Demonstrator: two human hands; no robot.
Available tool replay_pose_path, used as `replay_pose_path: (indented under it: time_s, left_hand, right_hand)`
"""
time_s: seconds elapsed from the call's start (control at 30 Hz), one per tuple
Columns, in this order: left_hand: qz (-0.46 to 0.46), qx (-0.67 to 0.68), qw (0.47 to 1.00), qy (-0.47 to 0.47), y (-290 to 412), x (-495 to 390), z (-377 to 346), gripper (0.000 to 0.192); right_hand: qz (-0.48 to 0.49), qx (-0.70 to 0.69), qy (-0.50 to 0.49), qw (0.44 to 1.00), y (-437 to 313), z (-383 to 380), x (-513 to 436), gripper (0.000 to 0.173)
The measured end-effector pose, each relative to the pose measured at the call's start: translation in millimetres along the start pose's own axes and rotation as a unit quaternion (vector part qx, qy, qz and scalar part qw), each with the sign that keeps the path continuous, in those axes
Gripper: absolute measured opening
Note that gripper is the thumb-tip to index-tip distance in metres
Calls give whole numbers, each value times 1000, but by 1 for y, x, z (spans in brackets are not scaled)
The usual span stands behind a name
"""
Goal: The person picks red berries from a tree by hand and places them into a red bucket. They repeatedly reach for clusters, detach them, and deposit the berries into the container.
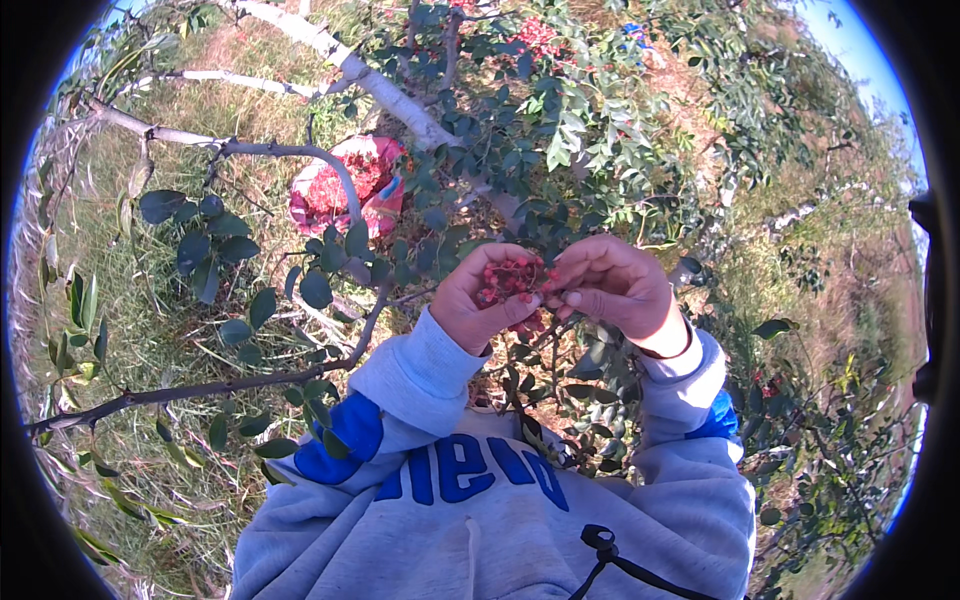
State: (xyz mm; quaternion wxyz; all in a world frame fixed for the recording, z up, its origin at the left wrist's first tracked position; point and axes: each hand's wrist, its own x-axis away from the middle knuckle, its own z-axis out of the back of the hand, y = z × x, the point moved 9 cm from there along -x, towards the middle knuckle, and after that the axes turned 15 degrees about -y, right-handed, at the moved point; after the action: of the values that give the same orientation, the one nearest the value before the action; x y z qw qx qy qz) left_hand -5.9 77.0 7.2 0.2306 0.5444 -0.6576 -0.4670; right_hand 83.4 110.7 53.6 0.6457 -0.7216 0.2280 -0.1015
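Observation:
My left hand is closed around a cluster of small red berries, with the thumb across its lower edge. Against the right side of the cluster, my right hand has its thumb and fingers pinched together; whether a berry or stem lies between them cannot be told. More red berries show just below my left thumb, beside thin twigs. Both hands are among the leafy branches, in front of my chest.
Beyond the hands, a pink and red bag full of red berries rests on the grass. A thick pale branch crosses above, and a thorny dark branch reaches in from the left. Red berry clusters hang at the top.

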Motion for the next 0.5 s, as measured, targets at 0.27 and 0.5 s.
replay_pose_path:
  time_s: [0.27,0.5]
  left_hand:
    - [-1,-109,994,-16,3,0,-14,43]
    - [26,-67,997,2,1,3,-6,38]
  right_hand:
    - [66,489,58,868,-45,-17,-5,17]
    - [73,429,40,899,-34,-14,-7,9]
